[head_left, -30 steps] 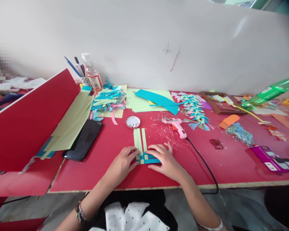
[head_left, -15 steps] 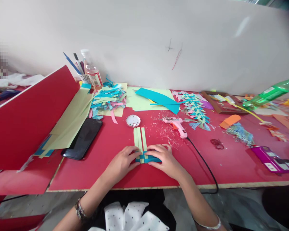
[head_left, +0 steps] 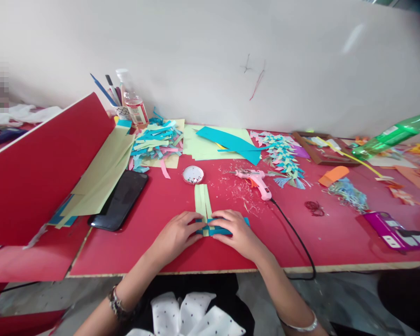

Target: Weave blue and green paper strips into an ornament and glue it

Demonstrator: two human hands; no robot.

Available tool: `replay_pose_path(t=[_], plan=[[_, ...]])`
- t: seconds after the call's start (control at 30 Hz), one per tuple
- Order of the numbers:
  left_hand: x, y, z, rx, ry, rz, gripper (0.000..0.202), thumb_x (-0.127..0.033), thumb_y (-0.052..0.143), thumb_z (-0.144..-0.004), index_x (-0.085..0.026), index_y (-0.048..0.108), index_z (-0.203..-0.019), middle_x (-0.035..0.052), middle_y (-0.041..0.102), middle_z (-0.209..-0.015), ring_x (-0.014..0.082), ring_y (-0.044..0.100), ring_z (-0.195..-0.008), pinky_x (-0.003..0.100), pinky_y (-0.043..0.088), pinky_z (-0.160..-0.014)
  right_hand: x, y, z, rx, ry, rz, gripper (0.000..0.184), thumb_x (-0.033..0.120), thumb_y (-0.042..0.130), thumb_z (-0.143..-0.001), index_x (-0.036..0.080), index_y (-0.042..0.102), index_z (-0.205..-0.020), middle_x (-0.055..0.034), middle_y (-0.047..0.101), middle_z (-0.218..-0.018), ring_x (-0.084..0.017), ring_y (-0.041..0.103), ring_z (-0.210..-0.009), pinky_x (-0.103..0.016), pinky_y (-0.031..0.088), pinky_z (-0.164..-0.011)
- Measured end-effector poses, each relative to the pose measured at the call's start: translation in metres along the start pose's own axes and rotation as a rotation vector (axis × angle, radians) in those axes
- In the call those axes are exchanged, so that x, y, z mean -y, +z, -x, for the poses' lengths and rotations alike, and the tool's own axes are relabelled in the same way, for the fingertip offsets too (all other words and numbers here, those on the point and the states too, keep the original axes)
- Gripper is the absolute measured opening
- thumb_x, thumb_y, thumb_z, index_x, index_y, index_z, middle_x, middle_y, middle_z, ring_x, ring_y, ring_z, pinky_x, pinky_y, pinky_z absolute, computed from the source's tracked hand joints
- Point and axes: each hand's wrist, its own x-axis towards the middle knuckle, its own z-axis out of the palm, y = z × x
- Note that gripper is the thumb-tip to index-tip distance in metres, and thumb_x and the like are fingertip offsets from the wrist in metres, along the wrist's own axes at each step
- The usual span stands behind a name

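Pale green paper strips (head_left: 202,200) stand upright from me on the red table, now side by side with a narrow gap. Blue paper strips (head_left: 220,231) cross them at their near end, woven over and under. My left hand (head_left: 178,232) pinches the left edge of this weave between thumb and fingers. From the right, my right hand (head_left: 236,231) is closed on the blue strips, thumb below and fingers above. A blue strip end sticks out behind the right fingers. The fingers cover part of the weave.
A pink glue gun (head_left: 255,179) with a black cord lies right of the strips, among paper scraps. Beyond the strips sits a small white dish (head_left: 193,175). A black phone (head_left: 121,200) lies left, beside a slanted red board (head_left: 49,182). Cut strips (head_left: 157,144) are heaped behind.
The right-hand green strip has shifted left against the others, narrowing the gap. My right hand has moved slightly left, and a blue strip end now shows behind it.
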Motion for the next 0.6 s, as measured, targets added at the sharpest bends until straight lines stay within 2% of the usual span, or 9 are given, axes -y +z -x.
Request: replay_pose_path(t=[0.27, 0.6], plan=[[-0.0015, 0.0037, 0.0008, -0.036, -0.008, 0.035, 0.025, -0.027, 0.043, -0.084, -0.021, 0.056, -0.105, 0.0072, 0.053, -0.106, 0.018, 0.05, -0.097, 0.033, 0.044, -0.084, -0.0045, -0.0034, 0.0019, 0.026, -0.023, 0.008, 0.026, 0.031, 0.056, -0.076, 0.027, 0.058, -0.102, -0.003, 0.055, -0.112, -0.017, 0.049, -0.104, -0.034, 0.036, -0.088], [0.0012, 0.0047, 0.0009, -0.023, -0.014, 0.045, 0.025, -0.027, 0.044, -0.084, -0.021, 0.056, -0.104, 0.0069, 0.053, -0.106, 0.0173, 0.05, -0.097, 0.032, 0.042, -0.085, -0.0087, -0.008, -0.0019, 0.069, -0.046, -0.025, 0.021, 0.029, 0.054, -0.078, 0.026, 0.059, -0.099, -0.0031, 0.056, -0.112, -0.017, 0.049, -0.102, -0.036, 0.034, -0.089]])
